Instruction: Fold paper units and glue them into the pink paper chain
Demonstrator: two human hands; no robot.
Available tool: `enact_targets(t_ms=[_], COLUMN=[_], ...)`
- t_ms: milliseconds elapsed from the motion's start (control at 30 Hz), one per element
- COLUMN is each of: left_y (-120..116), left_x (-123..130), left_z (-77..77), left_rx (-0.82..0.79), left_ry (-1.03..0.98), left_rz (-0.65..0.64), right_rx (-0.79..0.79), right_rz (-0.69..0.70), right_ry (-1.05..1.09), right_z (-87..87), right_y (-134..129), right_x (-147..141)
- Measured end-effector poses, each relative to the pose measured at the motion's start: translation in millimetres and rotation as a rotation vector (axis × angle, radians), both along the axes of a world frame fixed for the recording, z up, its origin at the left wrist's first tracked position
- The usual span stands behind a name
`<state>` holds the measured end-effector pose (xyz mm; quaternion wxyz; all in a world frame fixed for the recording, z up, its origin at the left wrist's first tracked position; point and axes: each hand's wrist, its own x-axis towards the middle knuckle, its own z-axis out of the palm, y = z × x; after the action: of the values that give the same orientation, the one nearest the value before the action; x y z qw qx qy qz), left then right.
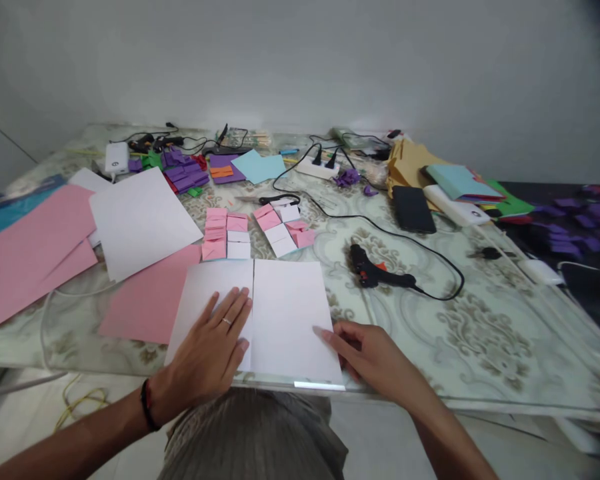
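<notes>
In front of me a white sheet of paper (287,313) lies at the table's front edge, with a line down its middle, dark towards the top. My left hand (217,340) rests flat on its left half, fingers stretched out. At the right edge of the sheet is my right hand (355,347), one fingertip over the paper and the other fingers curled; it seems to pinch that edge. Just beyond the sheet are folded pink and white paper pieces (227,233), with a second such group (283,229) beside them. Pink paper (150,300) lies partly under the sheet's left side.
A black glue gun (380,267) lies to the right, its cord curving back near a white power strip (317,167). Scissors (277,199) lie behind the folded pieces. More white paper (143,223) and pink sheets (35,247) cover the left. A black phone (413,209) lies back right.
</notes>
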<state>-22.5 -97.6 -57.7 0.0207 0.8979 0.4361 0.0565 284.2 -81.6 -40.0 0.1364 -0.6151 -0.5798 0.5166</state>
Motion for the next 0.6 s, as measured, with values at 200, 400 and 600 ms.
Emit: enact_targets(t_ms=[200,400,600], left_y=[0,0,0], left_x=[1,1,1], left_z=[-2.9,-0.8,-0.1], left_rx=[-0.021,-0.029,-0.034], left_ry=[0.007,0.026,0.022], left_rz=[0.016,0.024,0.022], right_rx=[-0.087,-0.017,-0.02], right_rz=[0.031,0.036,0.051], right_ry=[-0.012,-0.113,-0.097], right_z=[3.8,1.9,3.0], right_y=[-13,-20,-20], right_x=[3,2,5])
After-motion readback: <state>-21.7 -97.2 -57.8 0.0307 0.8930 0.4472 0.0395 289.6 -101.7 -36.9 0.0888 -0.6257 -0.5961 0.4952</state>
